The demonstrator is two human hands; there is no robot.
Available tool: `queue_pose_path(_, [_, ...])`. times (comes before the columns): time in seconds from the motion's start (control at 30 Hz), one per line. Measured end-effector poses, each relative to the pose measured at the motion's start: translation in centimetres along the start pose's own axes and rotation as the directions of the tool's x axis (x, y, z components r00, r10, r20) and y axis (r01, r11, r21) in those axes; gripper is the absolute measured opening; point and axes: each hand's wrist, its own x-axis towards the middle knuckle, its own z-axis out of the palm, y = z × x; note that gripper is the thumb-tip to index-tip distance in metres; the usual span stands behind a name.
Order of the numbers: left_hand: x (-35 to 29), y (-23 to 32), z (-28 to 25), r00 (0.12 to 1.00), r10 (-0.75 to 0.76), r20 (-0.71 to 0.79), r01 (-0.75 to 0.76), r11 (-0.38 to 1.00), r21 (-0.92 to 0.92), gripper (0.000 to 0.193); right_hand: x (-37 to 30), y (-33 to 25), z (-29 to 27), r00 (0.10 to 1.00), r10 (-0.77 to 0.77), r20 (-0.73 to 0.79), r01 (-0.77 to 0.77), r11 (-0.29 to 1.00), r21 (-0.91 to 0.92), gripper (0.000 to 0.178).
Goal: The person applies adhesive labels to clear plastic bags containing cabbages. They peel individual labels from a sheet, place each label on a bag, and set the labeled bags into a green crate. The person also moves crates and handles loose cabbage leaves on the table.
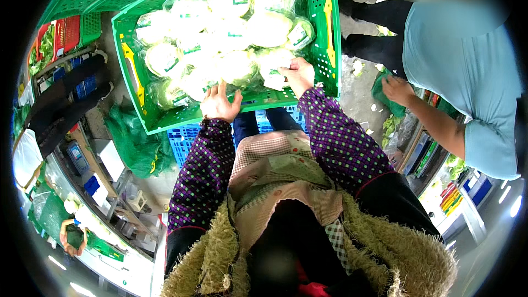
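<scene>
A green plastic crate (236, 111) with yellow handle pieces holds several pale green cabbage heads (234, 66), bagged in clear plastic with labels. Strong glare washes out much of their surface. Over the near side of the crate, my left hand (221, 104) lies with its fingers spread, the fingertips against a bagged head. My right hand (300, 77) is at the near right corner, thumb and fingers pinched at a white label (273, 81) on a bagged cabbage. Whether that label is stuck down or loose, I cannot tell.
The crate sits above a blue plastic crate (179, 142). A co-worker in a light blue top (459, 60) stands at the right, one hand by green netting (388, 96). More green netting (137, 143) lies at the left. Another person's dark-clad legs (69, 96) show further left.
</scene>
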Motion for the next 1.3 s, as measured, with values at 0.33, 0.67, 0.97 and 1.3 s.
queue_pose_path(0.33, [0.9, 3.7, 0.7, 0.919, -0.023, 0.393, 0.390, 0.177, -0.904, 0.035, -5.2, -5.3, -1.0, 0.853, -0.162, 0.497, 0.068, 0.977, 0.202, 0.027])
queue_pose_path(0.67, [-0.3, 7.0, -0.3, 0.793, -0.294, 0.533, 0.445, -0.319, -0.837, 0.017, -8.1, -5.7, -1.9, 0.917, 0.167, 0.363, -0.316, 0.859, 0.403, 0.023])
queue_pose_path(0.97, [-1.6, 4.7, 0.6, 0.893, -0.295, 0.339, 0.378, 0.087, -0.922, 0.031, -2.6, -6.9, -3.5, 0.896, 0.028, 0.443, 0.002, 0.998, -0.067, 0.008])
queue_pose_path(1.3, [-1.6, 2.1, 3.1, 0.933, -0.282, 0.223, 0.306, 0.301, -0.903, 0.016, -0.2, -6.1, -4.6, 0.900, 0.033, 0.436, 0.130, 0.931, -0.340, 0.026])
